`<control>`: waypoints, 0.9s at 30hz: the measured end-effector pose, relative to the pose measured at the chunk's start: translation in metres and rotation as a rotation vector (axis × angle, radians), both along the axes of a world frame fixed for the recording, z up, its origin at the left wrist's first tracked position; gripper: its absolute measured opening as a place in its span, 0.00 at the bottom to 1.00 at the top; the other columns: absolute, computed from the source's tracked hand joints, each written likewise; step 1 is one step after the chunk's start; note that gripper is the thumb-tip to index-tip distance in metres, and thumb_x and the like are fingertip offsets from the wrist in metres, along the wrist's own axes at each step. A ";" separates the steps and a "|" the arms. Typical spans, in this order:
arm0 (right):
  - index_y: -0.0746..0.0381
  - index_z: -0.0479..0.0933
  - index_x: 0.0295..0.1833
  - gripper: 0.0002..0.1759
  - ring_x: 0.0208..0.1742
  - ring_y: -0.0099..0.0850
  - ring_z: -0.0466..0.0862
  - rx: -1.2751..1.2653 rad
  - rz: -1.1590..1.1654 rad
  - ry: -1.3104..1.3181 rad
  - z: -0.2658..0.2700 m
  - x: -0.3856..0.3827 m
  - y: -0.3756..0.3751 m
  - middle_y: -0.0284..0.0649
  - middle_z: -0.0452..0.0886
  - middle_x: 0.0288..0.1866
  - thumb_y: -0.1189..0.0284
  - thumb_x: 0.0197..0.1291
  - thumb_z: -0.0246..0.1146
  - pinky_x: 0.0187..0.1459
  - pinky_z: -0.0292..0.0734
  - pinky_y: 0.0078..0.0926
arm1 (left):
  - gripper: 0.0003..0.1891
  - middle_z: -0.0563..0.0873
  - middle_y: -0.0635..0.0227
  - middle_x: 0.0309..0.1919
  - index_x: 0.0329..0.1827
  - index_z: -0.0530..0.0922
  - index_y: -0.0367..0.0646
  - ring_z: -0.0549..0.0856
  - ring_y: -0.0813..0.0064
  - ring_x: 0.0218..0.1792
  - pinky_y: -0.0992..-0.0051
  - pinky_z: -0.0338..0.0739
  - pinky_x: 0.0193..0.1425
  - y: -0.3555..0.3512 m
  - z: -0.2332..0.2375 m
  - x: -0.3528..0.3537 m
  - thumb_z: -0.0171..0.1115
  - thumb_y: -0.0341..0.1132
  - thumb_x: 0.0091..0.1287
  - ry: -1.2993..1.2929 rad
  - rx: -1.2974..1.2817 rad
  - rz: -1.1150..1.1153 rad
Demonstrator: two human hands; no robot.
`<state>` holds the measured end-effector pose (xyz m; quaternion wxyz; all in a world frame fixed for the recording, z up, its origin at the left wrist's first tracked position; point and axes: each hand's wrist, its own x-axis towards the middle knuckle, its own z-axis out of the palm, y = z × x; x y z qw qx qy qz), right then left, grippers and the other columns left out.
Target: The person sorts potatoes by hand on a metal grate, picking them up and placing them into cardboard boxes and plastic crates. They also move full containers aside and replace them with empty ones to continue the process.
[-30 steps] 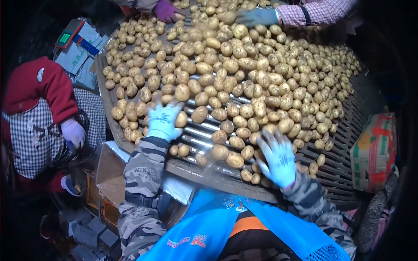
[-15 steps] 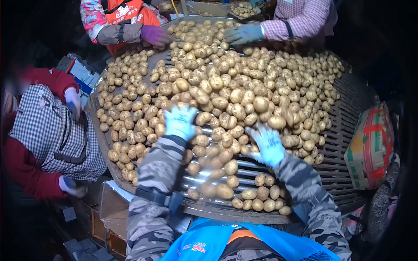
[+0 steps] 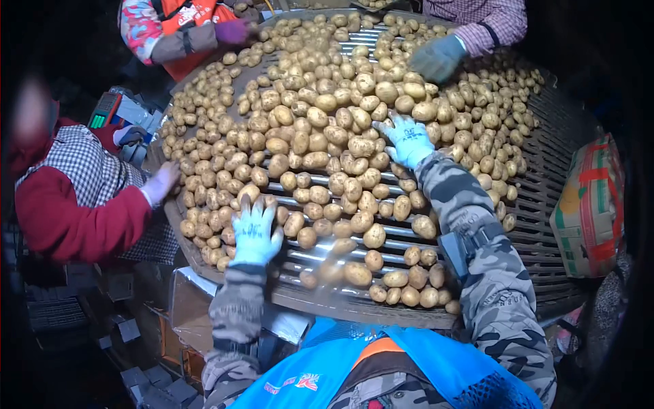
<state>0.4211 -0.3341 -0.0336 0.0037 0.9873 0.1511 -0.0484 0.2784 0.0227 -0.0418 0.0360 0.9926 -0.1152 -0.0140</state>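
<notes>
Many potatoes [image 3: 361,146] lie spread over a slatted metal table [image 3: 545,177]. My left hand [image 3: 254,232], in a pale blue glove, rests at the near left part of the pile with its fingers spread, fingertips touching potatoes. Farther out, right of the middle, my right hand [image 3: 407,141] reaches into the pile, its gloved fingers apart against potatoes. Neither hand is wrapped round a potato. A small group of potatoes [image 3: 417,276] sits by the near edge, between my forearms. Some potatoes near the middle front look blurred.
Co-workers stand around the table: a purple glove [image 3: 233,31] at the far left, a grey-blue glove [image 3: 438,58] at the far right, and a person in red sleeves [image 3: 88,218] at the left. A patterned bag [image 3: 589,208] stands at the right.
My left hand has moved nearer and left; my right hand has moved farther out. The far-right co-worker's glove has shifted right and nearer. The left co-worker's hand has come to the table edge.
</notes>
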 end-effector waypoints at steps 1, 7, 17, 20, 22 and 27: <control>0.41 0.63 0.71 0.36 0.71 0.47 0.63 0.016 -0.024 0.013 0.001 -0.006 -0.001 0.47 0.58 0.75 0.58 0.55 0.64 0.66 0.62 0.49 | 0.33 0.68 0.58 0.66 0.65 0.71 0.49 0.57 0.46 0.72 0.37 0.51 0.69 -0.006 0.006 -0.013 0.66 0.44 0.53 0.038 0.002 0.019; 0.51 0.69 0.65 0.34 0.64 0.52 0.67 0.080 0.207 -0.129 -0.007 -0.126 0.031 0.45 0.70 0.61 0.47 0.54 0.57 0.64 0.52 0.68 | 0.36 0.65 0.54 0.70 0.66 0.69 0.45 0.57 0.44 0.72 0.42 0.46 0.72 -0.050 0.013 -0.075 0.68 0.44 0.52 0.138 -0.103 0.013; 0.56 0.77 0.53 0.23 0.60 0.43 0.73 0.453 0.290 0.043 0.020 -0.255 0.036 0.42 0.77 0.57 0.56 0.55 0.61 0.57 0.68 0.44 | 0.30 0.68 0.57 0.68 0.67 0.68 0.45 0.59 0.46 0.71 0.41 0.51 0.70 -0.083 0.014 -0.040 0.60 0.43 0.61 0.024 -0.058 -0.367; 0.57 0.76 0.57 0.24 0.57 0.44 0.77 0.474 -0.004 0.141 0.040 -0.286 -0.021 0.44 0.76 0.59 0.59 0.55 0.63 0.56 0.71 0.42 | 0.28 0.74 0.53 0.62 0.63 0.72 0.44 0.69 0.47 0.64 0.49 0.63 0.65 -0.080 0.023 -0.052 0.62 0.40 0.58 0.078 -0.139 -0.137; 0.59 0.74 0.61 0.27 0.56 0.47 0.78 0.725 -0.105 0.059 0.035 -0.290 -0.027 0.47 0.75 0.60 0.63 0.54 0.64 0.55 0.73 0.43 | 0.26 0.81 0.54 0.51 0.59 0.75 0.41 0.80 0.54 0.50 0.61 0.74 0.56 -0.124 0.037 -0.041 0.63 0.33 0.54 -0.154 -0.408 -0.373; 0.67 0.67 0.67 0.28 0.59 0.31 0.75 1.551 -0.433 0.429 0.022 -0.284 -0.013 0.44 0.74 0.61 0.72 0.62 0.64 0.59 0.71 0.27 | 0.07 0.82 0.65 0.37 0.38 0.78 0.48 0.82 0.63 0.41 0.60 0.75 0.41 -0.210 -0.030 0.005 0.57 0.32 0.57 0.076 -0.034 -0.207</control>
